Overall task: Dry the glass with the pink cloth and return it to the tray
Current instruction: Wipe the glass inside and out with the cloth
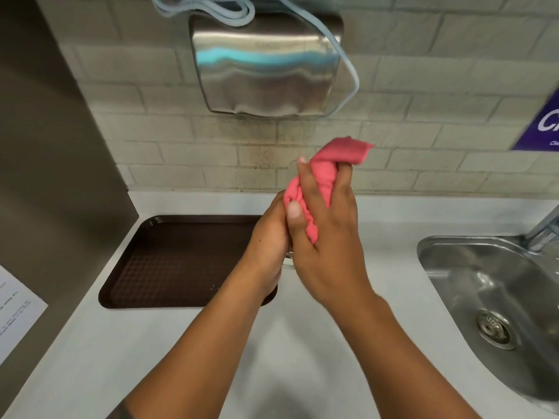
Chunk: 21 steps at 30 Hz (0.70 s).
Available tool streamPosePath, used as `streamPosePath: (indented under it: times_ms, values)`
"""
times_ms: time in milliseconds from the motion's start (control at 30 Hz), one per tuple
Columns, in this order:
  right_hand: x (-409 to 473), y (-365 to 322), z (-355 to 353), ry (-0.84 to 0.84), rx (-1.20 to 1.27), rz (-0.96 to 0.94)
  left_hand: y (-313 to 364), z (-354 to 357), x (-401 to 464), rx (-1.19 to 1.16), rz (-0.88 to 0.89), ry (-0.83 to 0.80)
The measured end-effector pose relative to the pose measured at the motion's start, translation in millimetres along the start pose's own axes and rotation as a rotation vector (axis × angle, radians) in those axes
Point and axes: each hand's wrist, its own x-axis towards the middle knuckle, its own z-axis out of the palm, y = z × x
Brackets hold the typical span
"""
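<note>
Both hands are closed around the glass (289, 257), held just right of the tray (181, 258). The right hand (326, 237) squeezes the pink cloth (314, 189); the left hand (269, 237) should turn the glass slowly and grip firmly.

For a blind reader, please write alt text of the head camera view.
Two bare hands, left hand and right hand, rub a crumpled pink cloth around a mostly hidden clear glass above a white counter. A dark brown plastic tray lies left, a steel sink right.

Pale brick wall (181, 140), white counter (287, 343)
</note>
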Motion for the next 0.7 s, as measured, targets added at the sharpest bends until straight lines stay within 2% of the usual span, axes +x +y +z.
streamPosePath:
  times_ms: [167,300,533,700]
  values:
    - [15.9,5.1,-7.3,-0.046,0.319,0.232,5.9,1.2,1.9,-0.012,0.013,0.097]
    - [-19.9,0.9,5.4,-0.106,0.355,0.239,10.3,-8.8,9.5,-0.062,0.020,0.184]
    - [-67.9,-13.1,23.4,-0.137,0.121,0.077,13.5,-11.7,11.8,-0.160,-0.114,0.248]
    - [-34.6,-18.5,17.3,-0.032,-0.102,-0.044,1.1,-14.8,9.6,-0.321,-0.128,0.011]
